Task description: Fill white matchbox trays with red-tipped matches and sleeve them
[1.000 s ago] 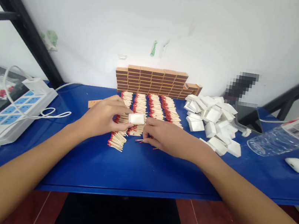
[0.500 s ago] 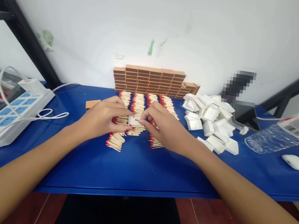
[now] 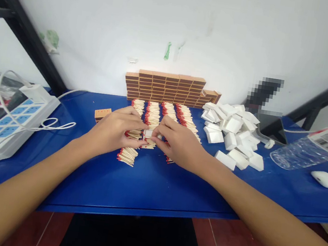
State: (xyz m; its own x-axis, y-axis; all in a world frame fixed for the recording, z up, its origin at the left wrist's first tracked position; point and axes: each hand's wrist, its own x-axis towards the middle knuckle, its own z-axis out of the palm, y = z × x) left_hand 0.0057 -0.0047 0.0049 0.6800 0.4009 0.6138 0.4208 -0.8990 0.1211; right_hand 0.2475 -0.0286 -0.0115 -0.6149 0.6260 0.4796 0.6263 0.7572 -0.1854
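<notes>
A small white matchbox tray [image 3: 148, 133] is held above the matches at the middle of the desk. My left hand [image 3: 116, 129] grips its left end between thumb and fingers. At the right end, my right hand [image 3: 176, 140] has its fingers pinched together on the tray; whether a match is also between them is hidden. Under and around both hands lie red-headed matches [image 3: 153, 115] in several long rows. A separate small bundle of matches [image 3: 128, 155] lies below my left fingers. Just left of that hand is an orange matchbox [image 3: 102, 114].
Stacked matchboxes [image 3: 164, 88] line the wall behind the matches. A heap of white trays [image 3: 237, 130] lies to the right, near a clear plastic bottle [image 3: 298, 153] and a white earbud case [image 3: 326, 179]. A power strip [image 3: 12, 125] with cables sits on the left.
My right fingers have shifted slightly and closed over the right end of the tray; the match seen there earlier no longer shows. My left hand keeps its hold. The view has tilted slightly.
</notes>
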